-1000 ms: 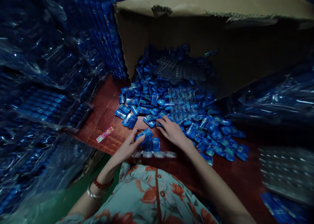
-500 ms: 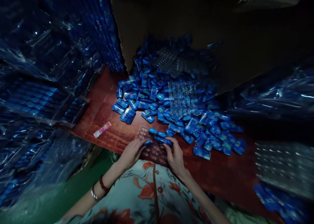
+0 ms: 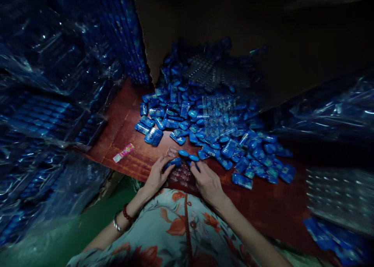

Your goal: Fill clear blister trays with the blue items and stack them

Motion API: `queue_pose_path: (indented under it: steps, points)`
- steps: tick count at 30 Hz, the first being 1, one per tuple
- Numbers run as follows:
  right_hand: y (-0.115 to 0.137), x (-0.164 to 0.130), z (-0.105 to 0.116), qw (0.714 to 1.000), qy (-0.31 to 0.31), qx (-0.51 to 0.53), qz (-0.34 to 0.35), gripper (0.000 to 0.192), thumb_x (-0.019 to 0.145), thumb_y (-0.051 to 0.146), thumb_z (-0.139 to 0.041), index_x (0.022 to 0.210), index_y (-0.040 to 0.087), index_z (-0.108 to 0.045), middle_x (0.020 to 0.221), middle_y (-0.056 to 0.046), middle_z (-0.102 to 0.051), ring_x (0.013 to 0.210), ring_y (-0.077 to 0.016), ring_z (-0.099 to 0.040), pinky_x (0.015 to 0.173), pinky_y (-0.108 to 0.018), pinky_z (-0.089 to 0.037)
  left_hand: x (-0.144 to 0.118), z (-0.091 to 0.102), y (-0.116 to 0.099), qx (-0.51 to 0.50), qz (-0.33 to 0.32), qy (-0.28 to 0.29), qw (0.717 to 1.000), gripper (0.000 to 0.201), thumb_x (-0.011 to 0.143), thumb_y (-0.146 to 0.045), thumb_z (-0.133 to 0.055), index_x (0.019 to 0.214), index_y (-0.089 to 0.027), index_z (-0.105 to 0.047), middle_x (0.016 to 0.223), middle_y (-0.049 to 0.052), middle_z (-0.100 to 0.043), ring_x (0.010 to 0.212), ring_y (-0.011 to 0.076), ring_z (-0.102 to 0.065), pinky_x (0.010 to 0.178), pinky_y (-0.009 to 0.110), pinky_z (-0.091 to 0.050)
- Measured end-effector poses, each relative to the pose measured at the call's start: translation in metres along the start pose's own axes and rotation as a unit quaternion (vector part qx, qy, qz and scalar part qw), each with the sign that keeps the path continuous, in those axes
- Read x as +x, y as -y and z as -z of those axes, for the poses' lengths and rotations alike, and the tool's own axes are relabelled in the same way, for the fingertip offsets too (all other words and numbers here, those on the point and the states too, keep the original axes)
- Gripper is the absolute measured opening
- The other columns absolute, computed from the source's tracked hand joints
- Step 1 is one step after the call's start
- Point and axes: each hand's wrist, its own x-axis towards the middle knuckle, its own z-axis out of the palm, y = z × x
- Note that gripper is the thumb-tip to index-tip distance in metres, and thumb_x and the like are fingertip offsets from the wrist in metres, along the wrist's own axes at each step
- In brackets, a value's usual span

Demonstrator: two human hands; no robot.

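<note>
My left hand (image 3: 157, 175) pinches a small blue wrapped packet (image 3: 173, 163) between thumb and fingers, over the left side of a clear plastic tray (image 3: 184, 175) with moulded pockets. My right hand (image 3: 207, 180) has its fingers curled and close together at the tray's right side. Its fingertips press on another blue packet, partly hidden by them. Two blue packets (image 3: 183, 153) stand side by side at the tray's far edge, just beyond my fingertips. The tray lies on the reddish-brown table right in front of my body.
A large heap of blue packets (image 3: 181, 111) covers the table beyond my hands, with clear trays (image 3: 219, 115) on it. A pink strip (image 3: 123, 152) lies to the left. Plastic-wrapped blue stacks (image 3: 43, 115) rise at left. More clear trays (image 3: 339, 197) sit at right.
The packet in my left hand now shows more of its face and sits slightly higher. My right hand has turned inward, its fingers curling closer to the standing packets. The view has shifted slightly.
</note>
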Motion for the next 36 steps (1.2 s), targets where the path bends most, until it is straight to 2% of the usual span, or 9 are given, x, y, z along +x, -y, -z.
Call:
queue_pose_path:
  steps: [4, 8, 15, 20, 23, 27, 30, 33, 36]
  points:
    - [0.009, 0.025, 0.015, 0.994, 0.092, -0.042, 0.026, 0.028, 0.084, 0.005, -0.045, 0.105, 0.019, -0.058, 0.092, -0.009, -0.061, 0.081, -0.0196, -0.057, 0.063, -0.028, -0.048, 0.004, 0.001, -0.005, 0.004, -0.009, -0.044, 0.999, 0.034, 0.087, -0.026, -0.054, 0.120, -0.019, -0.049, 0.110, 0.009, -0.061, 0.102, 0.0202, -0.059, 0.090, 0.037, -0.048]
    - [-0.006, 0.038, 0.013, 0.991, 0.110, 0.037, 0.064, 0.033, 0.085, 0.005, -0.044, 0.113, 0.019, -0.056, 0.101, -0.008, -0.060, 0.088, -0.0175, -0.059, 0.067, -0.025, -0.050, 0.015, 0.005, -0.006, 0.085, -0.135, -0.036, 0.986, 0.028, 0.090, -0.015, -0.043, 0.116, -0.019, -0.052, 0.106, 0.010, -0.060, 0.102, 0.0198, -0.057, 0.087, 0.035, -0.049]
    - [-0.017, 0.032, -0.004, 0.993, 0.022, 0.085, 0.074, 0.038, 0.089, 0.008, -0.038, 0.122, 0.018, -0.053, 0.099, -0.009, -0.061, 0.086, -0.0172, -0.058, 0.073, -0.029, -0.050, 0.027, 0.020, -0.001, 0.233, -0.270, 0.009, 0.934, 0.035, 0.092, -0.012, -0.034, 0.124, -0.015, -0.046, 0.105, 0.013, -0.057, 0.102, 0.0219, -0.055, 0.081, 0.035, -0.052]
    - [-0.009, 0.025, -0.020, 0.994, -0.055, 0.041, 0.087, 0.040, 0.088, 0.005, -0.038, 0.122, 0.016, -0.056, 0.100, -0.012, -0.060, 0.093, -0.0195, -0.055, 0.079, -0.031, -0.047, 0.038, 0.028, -0.020, 0.320, -0.260, 0.137, 0.901, 0.031, 0.088, -0.008, -0.037, 0.114, -0.016, -0.050, 0.101, 0.010, -0.058, 0.098, 0.0216, -0.055, 0.088, 0.039, -0.048]
    - [-0.005, 0.024, -0.025, 0.994, -0.090, 0.026, 0.060, 0.041, 0.088, 0.006, -0.040, 0.123, 0.018, -0.057, 0.100, -0.012, -0.059, 0.092, -0.0188, -0.054, 0.078, -0.030, -0.047, 0.044, 0.025, -0.024, 0.354, -0.245, 0.162, 0.888, 0.036, 0.084, -0.005, -0.037, 0.116, -0.016, -0.050, 0.103, 0.012, -0.058, 0.101, 0.0229, -0.054, 0.091, 0.043, -0.046]
    - [-0.008, 0.016, -0.023, 0.994, -0.100, 0.047, 0.008, 0.042, 0.089, 0.012, -0.044, 0.127, 0.025, -0.054, 0.107, -0.010, -0.056, 0.093, -0.0176, -0.054, 0.078, -0.029, -0.048, 0.043, 0.017, -0.014, 0.333, -0.257, 0.108, 0.901, 0.042, 0.085, -0.006, -0.036, 0.124, -0.015, -0.048, 0.110, 0.015, -0.056, 0.106, 0.0257, -0.052, 0.090, 0.044, -0.046]
    - [-0.019, -0.011, -0.014, 0.983, -0.150, 0.084, -0.070, 0.042, 0.089, 0.018, -0.047, 0.130, 0.027, -0.051, 0.106, -0.009, -0.055, 0.095, -0.0178, -0.055, 0.080, -0.029, -0.049, 0.034, 0.017, -0.006, 0.258, -0.251, 0.052, 0.931, 0.044, 0.089, -0.012, -0.038, 0.131, -0.022, -0.044, 0.118, 0.014, -0.053, 0.105, 0.0234, -0.053, 0.088, 0.040, -0.047]
    - [-0.038, -0.054, 0.001, 0.964, -0.169, 0.038, -0.203, 0.039, 0.090, 0.021, -0.044, 0.127, 0.027, -0.052, 0.102, -0.009, -0.054, 0.086, -0.0180, -0.057, 0.074, -0.030, -0.050, 0.025, 0.023, 0.001, 0.164, -0.167, -0.050, 0.971, 0.040, 0.091, -0.018, -0.042, 0.130, -0.024, -0.046, 0.116, 0.011, -0.054, 0.102, 0.0200, -0.055, 0.085, 0.033, -0.049]
    - [-0.056, -0.086, 0.016, 0.960, -0.066, -0.053, -0.265, 0.034, 0.090, 0.026, -0.041, 0.119, 0.020, -0.057, 0.104, -0.014, -0.055, 0.089, -0.0244, -0.056, 0.070, -0.036, -0.050, 0.026, 0.036, 0.008, 0.127, -0.054, -0.161, 0.977, 0.031, 0.092, -0.022, -0.041, 0.120, -0.021, -0.053, 0.104, 0.009, -0.056, 0.093, 0.0173, -0.057, 0.082, 0.031, -0.049]
